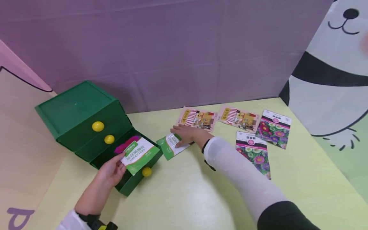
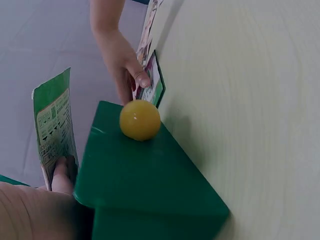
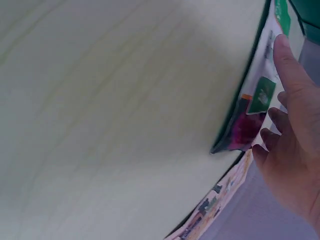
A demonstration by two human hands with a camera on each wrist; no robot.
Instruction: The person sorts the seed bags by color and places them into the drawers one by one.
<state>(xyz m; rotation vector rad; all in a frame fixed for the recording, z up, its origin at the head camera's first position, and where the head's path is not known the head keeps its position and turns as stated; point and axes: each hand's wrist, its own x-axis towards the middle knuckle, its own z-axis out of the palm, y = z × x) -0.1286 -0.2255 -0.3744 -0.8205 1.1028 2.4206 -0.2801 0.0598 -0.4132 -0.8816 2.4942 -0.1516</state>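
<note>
At mid-frame the flat packet (image 1: 167, 149), long axis rising rightward, lies beneath the right hand (image 1: 188, 134), fingers loosely spread, while farther left the left hand (image 1: 112, 171) pinches another packet (image 1: 142, 156) over the drawer (image 1: 133, 183).

cabinet (image 1: 76, 111): table (image 1: 184, 198) left | held packet (image 1: 142, 155): over drawer (image 1: 133, 183) | second packet (image 1: 168, 147): right of drawer | four packets (image 1: 240, 118): farther right

The drawer box (image 1: 77, 108) was green all over, folks, with bright yellow knobs (image 1: 98, 126) popping off its front! The two seed packets (image 1: 141, 155) flashed green and white, the pink cards (image 1: 198, 119) wore red-and-white stripes, and the flower packets (image 1: 274, 131) burst into red, purple and white, all on a pale yellow table (image 1: 201, 195) against a purple backdrop (image 1: 172, 48).
</note>
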